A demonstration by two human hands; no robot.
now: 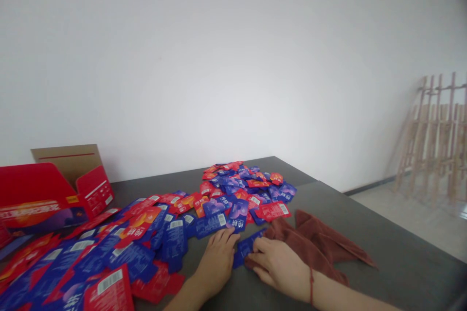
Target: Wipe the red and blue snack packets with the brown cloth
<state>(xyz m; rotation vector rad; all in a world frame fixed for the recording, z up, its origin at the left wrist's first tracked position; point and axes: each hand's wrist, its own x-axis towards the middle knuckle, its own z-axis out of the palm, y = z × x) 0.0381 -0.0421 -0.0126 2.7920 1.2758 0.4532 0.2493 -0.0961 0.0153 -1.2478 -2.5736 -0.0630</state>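
A blue sachet (242, 251) lies flat on the dark table between my two hands. My left hand (218, 256) rests palm down at its left edge, fingers stretched out and touching or almost touching it. Bunched under the curled fingers of my right hand (278, 266) is part of a brown cloth (321, 245), pressed on the sachet's right side. The rest of the cloth spreads rightward over the table. Just beyond my hands lie a blue sachet with a purple flower (238, 213) and a red sachet (273, 211).
Loose red and blue sachets (142, 228) cover the table's left side, with another heap (233, 180) toward the far corner. An open red carton (36, 194) stands at the left. Behind the table (394, 262) is a white wall; wooden frames (434, 141) lean at the right.
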